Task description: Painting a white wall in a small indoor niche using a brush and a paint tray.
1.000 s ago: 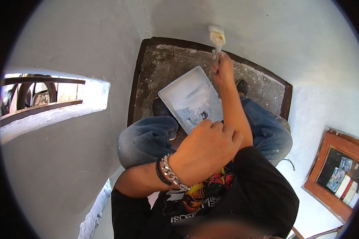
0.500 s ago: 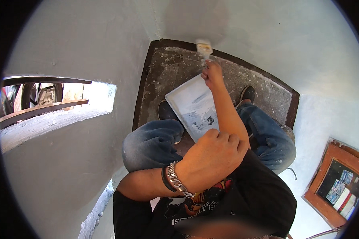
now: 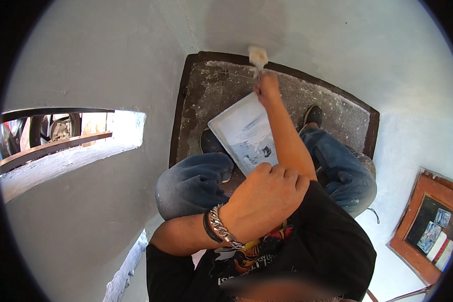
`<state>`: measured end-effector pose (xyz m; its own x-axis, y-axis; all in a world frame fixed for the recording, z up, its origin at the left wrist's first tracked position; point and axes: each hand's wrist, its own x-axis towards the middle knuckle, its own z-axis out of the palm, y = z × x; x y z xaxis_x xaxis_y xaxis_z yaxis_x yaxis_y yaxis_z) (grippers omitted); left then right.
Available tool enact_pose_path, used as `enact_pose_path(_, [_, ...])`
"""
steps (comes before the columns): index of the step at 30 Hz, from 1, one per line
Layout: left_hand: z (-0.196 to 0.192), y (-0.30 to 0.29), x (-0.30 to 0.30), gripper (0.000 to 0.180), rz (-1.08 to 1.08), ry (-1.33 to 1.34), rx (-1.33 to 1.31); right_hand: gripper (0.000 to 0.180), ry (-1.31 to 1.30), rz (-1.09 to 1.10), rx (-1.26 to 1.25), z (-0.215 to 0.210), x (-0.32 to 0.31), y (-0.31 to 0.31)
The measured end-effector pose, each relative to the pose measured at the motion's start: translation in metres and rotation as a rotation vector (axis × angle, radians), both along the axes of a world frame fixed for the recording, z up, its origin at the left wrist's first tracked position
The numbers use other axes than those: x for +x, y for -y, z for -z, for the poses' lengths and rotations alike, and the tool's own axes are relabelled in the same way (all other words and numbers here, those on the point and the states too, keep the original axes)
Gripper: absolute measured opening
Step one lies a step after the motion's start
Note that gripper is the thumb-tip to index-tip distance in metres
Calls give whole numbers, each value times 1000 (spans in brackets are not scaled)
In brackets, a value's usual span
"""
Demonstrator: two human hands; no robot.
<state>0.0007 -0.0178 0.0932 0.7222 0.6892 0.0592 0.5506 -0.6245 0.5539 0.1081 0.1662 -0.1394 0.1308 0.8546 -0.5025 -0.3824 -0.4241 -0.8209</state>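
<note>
A paintbrush with pale, paint-coated bristles is in my right hand, its fingers wrapped round the handle. The bristles point away from me, in front of the far wall's lower part by the dark skirting; motion blur hides whether they touch it. Below that hand lies a white paint tray, smeared with white and grey paint, on the floor between my feet. My left hand, with a chain bracelet at the wrist, is curled close by my right elbow. Its fingertips are hidden, so what they hold cannot be seen.
Grey wall stands at my left, with a barred opening showing a wheel outside. Dark skirting edges the paint-spotted floor. My bent knees flank the tray. A wood-framed panel is on the right.
The brush has tilted slightly and its bristles have shifted a little upward in the view. My right hand moves slightly with it; my left hand stays curled by the elbow.
</note>
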Motion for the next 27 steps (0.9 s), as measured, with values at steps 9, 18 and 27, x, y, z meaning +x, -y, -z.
enact_pose_path(9, [-8, 9, -9, 15, -4, -54, -11, 8, -150, -120, 269, -81, -24, 31])
enact_pose_path(18, [-3, -2, -2, 22, -19, 22, 5, 10, -255, -46, 210, -43, -63, -28])
enact_pose_path(27, [-11, 2, -5, 24, 46, -78, -47, 12, -14, 60, 5, 20, 38, 58])
